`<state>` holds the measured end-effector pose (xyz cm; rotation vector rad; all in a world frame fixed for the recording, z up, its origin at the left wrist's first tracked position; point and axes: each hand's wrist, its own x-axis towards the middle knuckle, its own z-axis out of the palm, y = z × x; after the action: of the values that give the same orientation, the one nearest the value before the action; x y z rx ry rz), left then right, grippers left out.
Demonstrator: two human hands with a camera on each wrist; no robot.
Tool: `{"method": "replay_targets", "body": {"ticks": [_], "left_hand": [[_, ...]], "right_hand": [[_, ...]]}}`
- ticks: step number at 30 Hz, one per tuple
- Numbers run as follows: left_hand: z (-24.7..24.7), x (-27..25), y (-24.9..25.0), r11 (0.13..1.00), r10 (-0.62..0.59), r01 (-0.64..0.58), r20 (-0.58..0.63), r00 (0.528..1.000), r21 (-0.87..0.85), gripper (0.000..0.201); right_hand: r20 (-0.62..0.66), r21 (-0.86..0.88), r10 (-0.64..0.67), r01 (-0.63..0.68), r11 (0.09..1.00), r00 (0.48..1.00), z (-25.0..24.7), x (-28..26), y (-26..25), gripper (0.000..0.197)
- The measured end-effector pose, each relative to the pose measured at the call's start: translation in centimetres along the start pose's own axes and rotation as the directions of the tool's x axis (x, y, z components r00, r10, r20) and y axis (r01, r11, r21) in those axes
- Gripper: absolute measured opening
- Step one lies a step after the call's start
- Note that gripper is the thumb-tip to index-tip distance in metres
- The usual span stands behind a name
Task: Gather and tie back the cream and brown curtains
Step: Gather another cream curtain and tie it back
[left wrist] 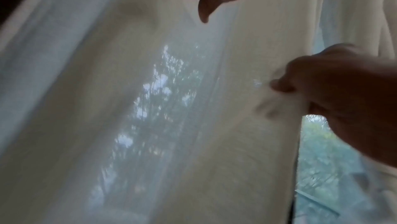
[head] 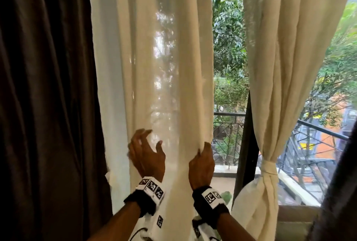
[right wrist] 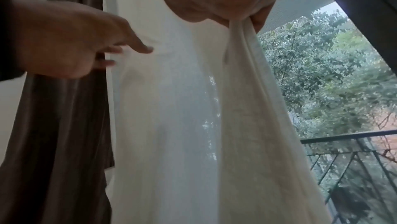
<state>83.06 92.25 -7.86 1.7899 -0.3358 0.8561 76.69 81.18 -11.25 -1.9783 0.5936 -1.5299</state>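
Status: the sheer cream fabric curtain panel (head: 152,70) directly ahead of both hands hangs loose, not yet bunched. Right hand (head: 201,165) pinches the panel's inner edge, fingers and thumb curled round a fold of cloth; the right wrist view confirms cloth drawn tight into that grip. Left hand (head: 146,152) is spread, fingers relaxed and apart, at the cloth's face just beside the right hand; contact cannot be told. Beyond the left hand, the dark brown pleated curtain (head: 46,96) hangs straight and untied. Out past the right hand, a second cream curtain panel (head: 286,67) is already gathered and cinched by a knotted cream tie-back band (head: 268,165). Behind the gap: black metal balcony railing (head: 228,114). Judgement: one panel done; this panel's gathering barely begun, tying and brown curtain remain.
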Motion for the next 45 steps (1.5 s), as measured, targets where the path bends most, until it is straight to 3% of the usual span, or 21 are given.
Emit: {"method": "replay_targets", "body": {"ticks": [2, 4, 6, 8, 11, 13, 15, 18, 21, 24, 27, 29, 30, 32, 33, 34, 36, 37, 38, 41, 45], "left_hand": [[-1.0, 0.3, -0.2, 0.992, 0.006, 0.015, -0.159, 0.987, 0.128, 0.07], [-0.8, 0.7, -0.6, 0.992, -0.105, 0.112, -0.134, 0.985, 0.049, 0.079], [0.2, 1.0, -1.1, 0.961, -0.259, 0.259, 0.017, 0.966, -0.099, 0.051], [0.9, 0.9, -1.4, 0.938, -0.303, 0.317, 0.116, 0.946, -0.14, 0.013], [1.1, 0.1, -1.3, 0.966, -0.165, 0.174, 0.062, 0.984, -0.191, 0.01], [0.6, -0.5, -1.0, 0.946, -0.206, 0.206, 0.028, 0.978, -0.251, 0.015], [0.2, -1.2, -1.1, 0.922, -0.254, 0.254, 0.035, 0.966, -0.291, 0.018], [-0.1, -2.1, -1.2, 0.962, -0.115, 0.136, 0.1, 0.988, -0.239, 0.023], [0.6, -2.3, -1.2, 0.986, 0.057, -0.002, 0.316, 0.947, -0.169, 0.031], [1.4, -2.3, -1.5, 0.984, 0.159, -0.112, 0.408, 0.899, -0.136, 0.014], [1.0, -2.6, -0.8, 0.988, 0.117, -0.054, 0.471, 0.874, -0.146, 0.025], [0.7, -2.9, -0.9, 0.983, 0.176, -0.128, 0.518, 0.837, -0.129, 0.019], [0.7, -2.9, -1.2, 0.975, 0.222, -0.171, 0.545, 0.809, -0.143, 0.011], [0.4, -3.1, -1.9, 0.957, 0.289, -0.222, 0.57, 0.769, -0.186, 0.021], [0.1, -3.3, -2.0, 0.955, 0.287, -0.19, 0.543, 0.789, -0.228, 0.023], [-0.3, -3.3, -2.0, 0.958, 0.256, -0.157, 0.47, 0.845, -0.239, 0.026], [-0.8, -2.4, -2.1, 0.982, 0.103, -0.066, 0.206, 0.973, -0.178, 0.045], [-0.9, -1.6, -2.2, 0.991, 0.008, 0.007, 0.114, 0.993, -0.133, 0.058], [-0.8, -0.5, -2.5, 0.989, -0.101, 0.11, 0.094, 0.99, -0.098, 0.072], [-0.2, 2.9, -2.9, 0.928, -0.343, 0.369, 0.288, 0.894, -0.041, 0.099], [1.5, 6.6, -3.7, 0.94, -0.32, 0.338, 0.448, 0.835, 0.042, 0.101]], "right_hand": [[0.022, 0.002, -0.064, 0.064, 0.998, 0.998, -0.4, -0.4, -0.1, 0.052], [0.072, -0.032, -0.146, 0.148, 0.988, 0.987, -0.1, -0.9, -0.2, 0.055], [0.139, -0.058, -0.184, 0.193, 0.979, 0.973, 0.5, -1.4, -0.2, 0.051], [0.193, -0.041, -0.202, 0.214, 0.976, 0.96, 0.7, -1.9, -0.3, 0.046], [0.088, 0.0, 0.02, -0.021, 1.0, 0.996, 0.2, -1.0, -0.2, 0.042], [-0.044, -0.003, 0.216, -0.216, 0.976, 0.976, -0.2, 0.5, -0.1, 0.043], [-0.05, -0.06, 0.268, -0.27, 0.961, 0.962, -0.1, 1.6, 0.1, 0.046], [0.173, -0.09, 0.098, -0.084, 0.992, 0.98, 1.0, 0.9, -0.4, 0.056], [0.262, 0.019, -0.1, 0.098, 0.995, 0.96, 1.9, -0.8, -1.0, 0.058], [0.232, 0.149, -0.057, 0.023, 0.989, 0.971, 2.1, -1.4, -1.7, 0.057], [0.348, 0.189, 0.025, -0.096, 0.977, 0.937, 1.8, -1.1, -3.1, 0.077], [0.413, 0.152, 0.055, -0.129, 0.98, 0.909, 1.8, -0.4, -3.4, 0.084], [0.403, 0.119, 0.075, -0.133, 0.984, 0.912, 1.9, 0.1, -3.2, 0.073], [0.312, 0.064, 0.118, -0.145, 0.987, 0.943, 1.5, 1.0, -2.9, 0.041], [0.271, 0.058, 0.146, -0.168, 0.984, 0.951, 1.1, 1.2, -2.8, 0.036], [0.237, 0.066, 0.155, -0.175, 0.982, 0.959, 0.9, 1.2, -2.6, 0.037], [0.208, 0.056, 0.134, -0.149, 0.987, 0.969, 0.4, 0.7, -2.3, 0.043], [0.198, 0.047, 0.118, -0.13, 0.99, 0.973, 0.1, 0.5, -2.3, 0.046], [0.189, 0.05, 0.085, -0.096, 0.994, 0.978, 0.1, 0.3, -2.1, 0.047], [0.19, 0.059, 0.048, -0.06, 0.996, 0.981, -0.4, 0.1, -1.9, 0.045], [0.183, 0.052, -0.029, 0.02, 0.998, 0.983, -0.5, -0.3, -1.2, 0.049]]}}
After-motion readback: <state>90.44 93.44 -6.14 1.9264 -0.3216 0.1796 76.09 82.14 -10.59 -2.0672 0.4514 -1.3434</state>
